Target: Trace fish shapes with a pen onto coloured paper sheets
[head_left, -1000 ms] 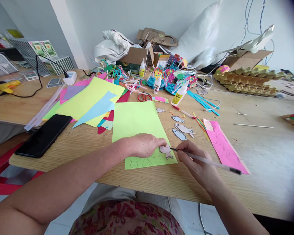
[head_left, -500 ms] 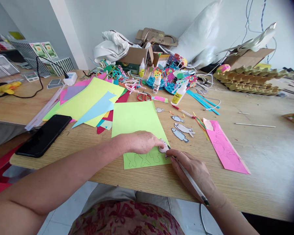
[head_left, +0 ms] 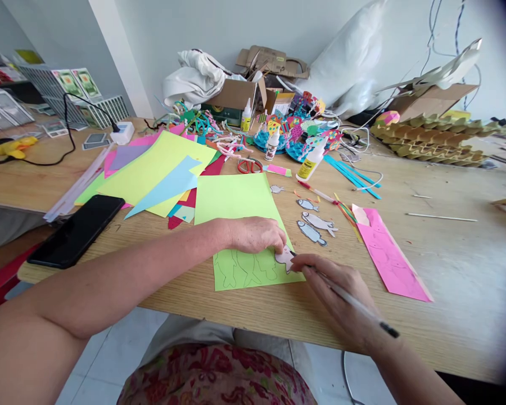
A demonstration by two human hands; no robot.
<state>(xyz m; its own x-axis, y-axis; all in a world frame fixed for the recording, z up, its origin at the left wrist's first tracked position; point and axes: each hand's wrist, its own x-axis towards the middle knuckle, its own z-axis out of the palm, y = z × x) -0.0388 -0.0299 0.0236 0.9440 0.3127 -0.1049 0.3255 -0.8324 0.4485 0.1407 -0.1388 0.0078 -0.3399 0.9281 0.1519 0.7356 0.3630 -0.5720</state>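
Observation:
A light green sheet of paper [head_left: 236,194] lies on the table in front of me, with fish outlines drawn along its near edge. At its right edge rests a small white paper fish cutout [head_left: 284,260]. My left hand [head_left: 259,235] bends over the sheet, its fingertips pressing the cutout down. My right hand [head_left: 337,289] grips a clear pen [head_left: 354,304] with a dark end, its tip against the cutout's right edge. More fish cutouts [head_left: 316,222] lie to the right of the sheet.
A pink paper strip [head_left: 392,256] with drawn outlines lies on the right. Coloured paper sheets [head_left: 152,174] and a black phone [head_left: 78,230] are on the left. Behind stand a glue bottle [head_left: 310,160], red-handled scissors [head_left: 249,165] and egg trays [head_left: 430,138].
My left fingers have bent and shifted on the cutout, which looks turned slightly. My right hand has moved a little right, and the pen's rear end has swung right and up.

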